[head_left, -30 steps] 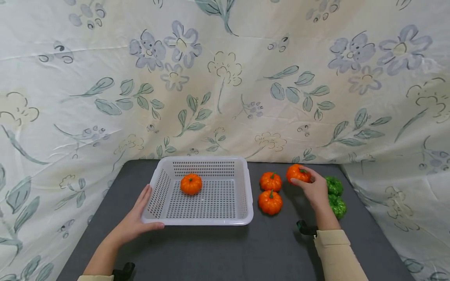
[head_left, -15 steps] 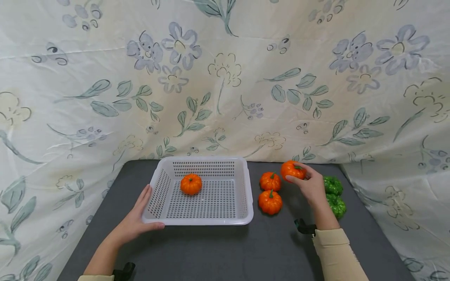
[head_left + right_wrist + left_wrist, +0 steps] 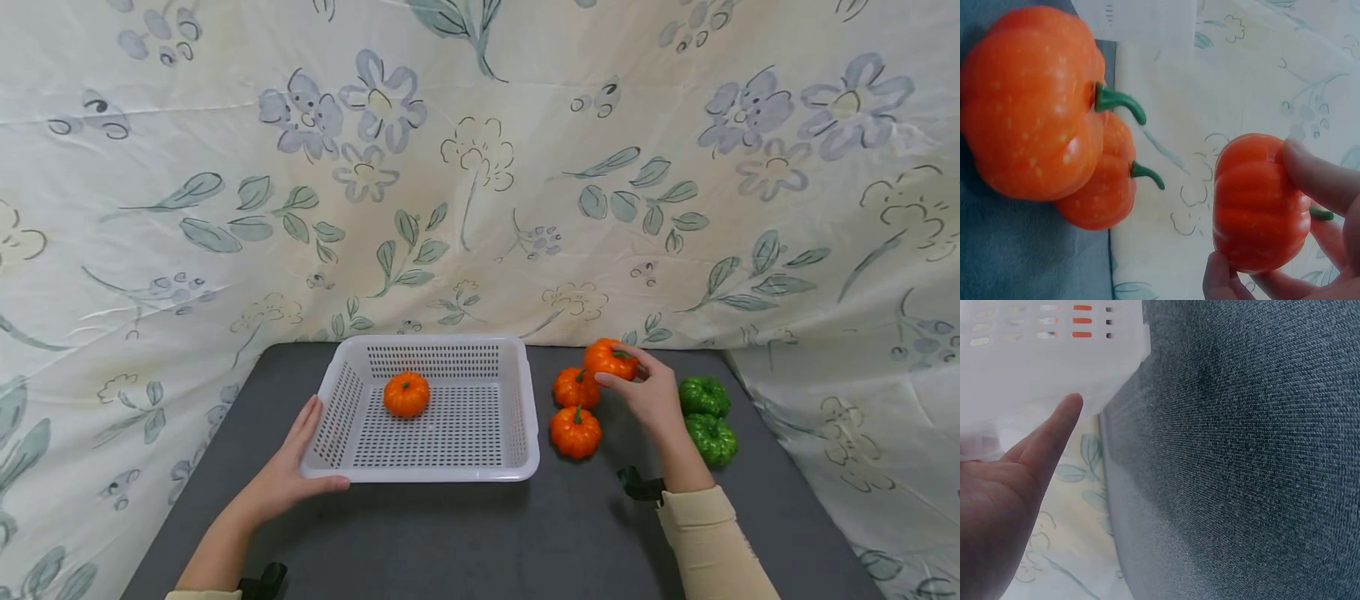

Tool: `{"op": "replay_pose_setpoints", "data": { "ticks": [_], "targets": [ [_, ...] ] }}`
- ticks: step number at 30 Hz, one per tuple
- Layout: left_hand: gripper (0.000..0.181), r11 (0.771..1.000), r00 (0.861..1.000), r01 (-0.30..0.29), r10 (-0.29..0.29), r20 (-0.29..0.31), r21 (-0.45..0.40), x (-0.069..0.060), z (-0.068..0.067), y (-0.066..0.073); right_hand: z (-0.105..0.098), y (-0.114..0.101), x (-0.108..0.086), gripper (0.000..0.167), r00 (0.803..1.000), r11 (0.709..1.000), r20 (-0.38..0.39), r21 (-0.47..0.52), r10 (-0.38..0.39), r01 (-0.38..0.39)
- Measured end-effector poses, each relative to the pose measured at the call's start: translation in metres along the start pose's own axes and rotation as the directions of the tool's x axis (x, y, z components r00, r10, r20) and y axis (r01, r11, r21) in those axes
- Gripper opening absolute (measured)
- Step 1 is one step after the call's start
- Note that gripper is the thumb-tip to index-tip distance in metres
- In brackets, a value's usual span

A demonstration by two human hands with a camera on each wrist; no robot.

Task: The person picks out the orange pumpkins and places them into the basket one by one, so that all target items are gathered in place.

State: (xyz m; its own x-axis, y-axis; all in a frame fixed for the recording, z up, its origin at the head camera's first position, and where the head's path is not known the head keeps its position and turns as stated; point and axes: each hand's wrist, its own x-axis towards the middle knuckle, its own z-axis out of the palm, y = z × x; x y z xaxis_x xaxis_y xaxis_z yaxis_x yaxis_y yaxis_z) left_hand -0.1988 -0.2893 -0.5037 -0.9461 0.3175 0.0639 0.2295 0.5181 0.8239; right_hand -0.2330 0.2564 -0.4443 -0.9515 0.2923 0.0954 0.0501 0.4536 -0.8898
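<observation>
My right hand (image 3: 651, 395) holds a small orange pumpkin (image 3: 604, 358) with a green stem, raised above the grey table. In the right wrist view, the thumb and fingers grip this pumpkin (image 3: 1260, 203) from its stem side. Two more orange pumpkins, a rear one (image 3: 573, 388) and a front one (image 3: 575, 433), stand close by on the table. My left hand (image 3: 281, 475) rests against the left front corner of a white perforated plastic basket (image 3: 420, 476), fingers straight along its side and thumb at its front. One orange pumpkin (image 3: 407, 395) sits inside the basket.
Two green pumpkin-shaped vegetables, a rear one (image 3: 703, 397) and a front one (image 3: 711, 440), stand right of my right hand. The grey table (image 3: 450, 542) ends at the back against a floral cloth (image 3: 480, 208), which also hangs along both sides.
My right hand has carried the held pumpkin leftward and slightly up, away from the green vegetables, toward the two orange pumpkins. The left hand and basket stay in place.
</observation>
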Motion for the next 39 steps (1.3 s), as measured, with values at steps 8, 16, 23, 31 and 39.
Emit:
{"op": "replay_pose_setpoints", "data": {
  "ticks": [8,16,23,31,39],
  "targets": [
    [0.129,1.0,1.0,0.005,-0.005,-0.002,0.006,0.0,0.0,-0.001,0.009,-0.007,-0.003,0.063,0.999,1.0,0.036,-0.025,-0.013,0.013],
    [0.128,1.0,1.0,0.01,-0.01,0.003,0.009,0.0,0.0,0.0,0.017,-0.018,-0.005,0.061,0.998,0.999,0.049,-0.009,-0.039,0.04],
    [0.128,1.0,1.0,0.011,-0.011,0.003,0.005,0.0,-0.001,0.001,0.025,-0.029,-0.008,0.06,0.994,0.998,0.088,0.001,-0.067,0.068],
    [0.128,1.0,1.0,0.01,-0.01,-0.001,0.019,0.0,-0.002,0.001,0.039,-0.039,-0.009,0.058,0.99,0.998,0.132,-0.007,-0.054,0.055],
    [0.127,1.0,1.0,0.007,-0.007,-0.002,0.017,0.0,-0.002,0.002,0.048,-0.044,-0.009,0.058,0.986,0.998,0.158,-0.01,-0.057,0.06]
  ]
}}
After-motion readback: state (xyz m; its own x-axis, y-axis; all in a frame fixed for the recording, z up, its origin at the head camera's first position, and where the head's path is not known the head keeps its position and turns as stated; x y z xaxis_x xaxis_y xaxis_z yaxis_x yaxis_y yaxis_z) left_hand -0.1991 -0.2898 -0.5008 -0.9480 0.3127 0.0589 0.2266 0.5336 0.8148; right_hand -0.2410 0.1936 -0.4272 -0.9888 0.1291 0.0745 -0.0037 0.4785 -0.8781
